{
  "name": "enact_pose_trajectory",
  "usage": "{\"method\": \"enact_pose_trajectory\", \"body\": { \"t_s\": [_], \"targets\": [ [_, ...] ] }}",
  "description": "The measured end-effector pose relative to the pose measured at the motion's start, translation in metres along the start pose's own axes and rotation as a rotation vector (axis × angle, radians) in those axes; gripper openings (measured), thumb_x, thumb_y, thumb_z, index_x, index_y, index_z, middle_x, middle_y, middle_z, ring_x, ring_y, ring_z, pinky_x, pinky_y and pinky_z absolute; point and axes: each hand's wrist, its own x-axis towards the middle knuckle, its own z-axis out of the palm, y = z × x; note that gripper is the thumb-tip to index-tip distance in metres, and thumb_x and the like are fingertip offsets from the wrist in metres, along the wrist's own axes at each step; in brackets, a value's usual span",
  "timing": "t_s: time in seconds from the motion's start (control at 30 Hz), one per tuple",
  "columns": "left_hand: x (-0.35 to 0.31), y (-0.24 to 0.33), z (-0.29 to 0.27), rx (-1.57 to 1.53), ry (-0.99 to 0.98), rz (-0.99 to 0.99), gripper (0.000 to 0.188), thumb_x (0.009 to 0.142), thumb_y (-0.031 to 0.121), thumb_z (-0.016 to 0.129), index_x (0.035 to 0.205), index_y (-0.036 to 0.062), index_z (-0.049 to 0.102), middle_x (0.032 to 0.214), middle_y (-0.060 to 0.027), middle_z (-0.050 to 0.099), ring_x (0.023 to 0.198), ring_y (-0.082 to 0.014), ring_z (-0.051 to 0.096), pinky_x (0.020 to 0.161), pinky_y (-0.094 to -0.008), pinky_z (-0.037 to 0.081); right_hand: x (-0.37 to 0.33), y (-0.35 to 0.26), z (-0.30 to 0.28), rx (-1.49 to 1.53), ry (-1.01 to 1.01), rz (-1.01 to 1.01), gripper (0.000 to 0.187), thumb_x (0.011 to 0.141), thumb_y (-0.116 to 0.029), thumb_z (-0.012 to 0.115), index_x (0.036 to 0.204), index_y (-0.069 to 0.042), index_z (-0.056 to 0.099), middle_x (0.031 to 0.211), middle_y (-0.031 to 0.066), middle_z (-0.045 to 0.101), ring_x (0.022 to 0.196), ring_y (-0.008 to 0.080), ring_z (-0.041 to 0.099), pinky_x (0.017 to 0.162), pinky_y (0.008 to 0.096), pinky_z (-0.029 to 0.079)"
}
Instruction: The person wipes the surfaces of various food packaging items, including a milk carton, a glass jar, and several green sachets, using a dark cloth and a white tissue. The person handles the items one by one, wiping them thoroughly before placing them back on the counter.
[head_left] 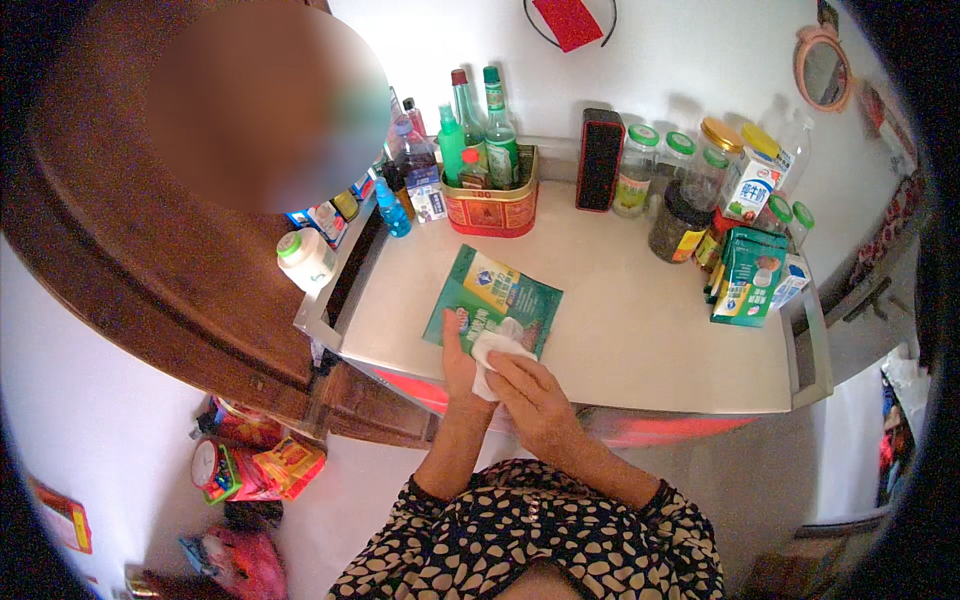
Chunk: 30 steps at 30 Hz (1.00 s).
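A flat green packet (540,303) with a yellow panel is held up over the near part of the white table top. My left hand (460,372) grips it at its lower left edge, the thumb on the front and the other fingers hidden behind. Pressed against the packet's lower part is a crumpled white cloth (492,350), possibly a tissue. My right hand (532,398) closes over that cloth, its fingers bent and pointing left toward my left hand.
On the table (400,320), a red tin (492,215) of bottles stands at the back left. A black speaker (599,160), several jars and a milk carton (752,187) line the back right, with more green packets (750,285) before them. Brown wooden furniture (150,260) flanks the left.
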Motion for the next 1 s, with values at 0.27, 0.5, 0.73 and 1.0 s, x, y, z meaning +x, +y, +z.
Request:
{"method": "enact_pose_trajectory", "body": {
  "t_s": [0.27,0.5,0.73,1.0],
  "targets": [
    [-0.002,-0.012,-0.01,0.28,0.145,0.082,0.041,0.09,0.028,0.046,0.126,0.0083,0.042,0.122,-0.0159,0.05,0.112,-0.0298,0.05,0.097,-0.0476,0.039,0.049,0.036,-0.007,-0.209,0.122,0.079,0.034,0.074,-0.001,0.051,0.107,0.005,0.053,0.124,0.0211,0.048,0.112,0.0374,0.047,0.093,0.0433,0.039],
    [0.002,0.008,-0.01,0.157,0.009,-0.081,0.039,0.087,0.018,0.049,0.123,0.005,0.043,0.119,-0.016,0.052,0.108,-0.0341,0.052,0.092,-0.0492,0.043,0.031,0.082,-0.065,0.521,0.047,0.737,0.032,0.084,-0.012,0.054,0.113,0.002,0.054,0.104,0.0108,0.06,0.095,0.0184,0.055,0.085,0.0306,0.042],
    [0.007,0.007,-0.011,0.258,-0.014,-0.141,0.032,0.087,0.015,0.053,0.117,0.0052,0.046,0.112,-0.0114,0.055,0.103,-0.026,0.055,0.087,-0.0423,0.047,0.027,0.07,-0.069,0.403,-0.118,0.684,0.028,0.081,-0.014,0.059,0.104,0.002,0.055,0.093,0.0148,0.06,0.083,0.0223,0.057,0.072,0.0336,0.046],
    [-0.002,-0.014,0.015,0.588,0.137,0.19,0.048,0.086,0.015,0.054,0.129,0.0096,0.034,0.125,-0.0103,0.041,0.11,-0.0209,0.045,0.087,-0.0364,0.043,0.027,0.063,-0.033,-0.286,0.239,0.049,0.015,0.065,-0.004,0.063,0.076,-0.002,0.052,0.075,0.0153,0.053,0.069,0.0329,0.051,0.056,0.0409,0.043]
  ]
}}
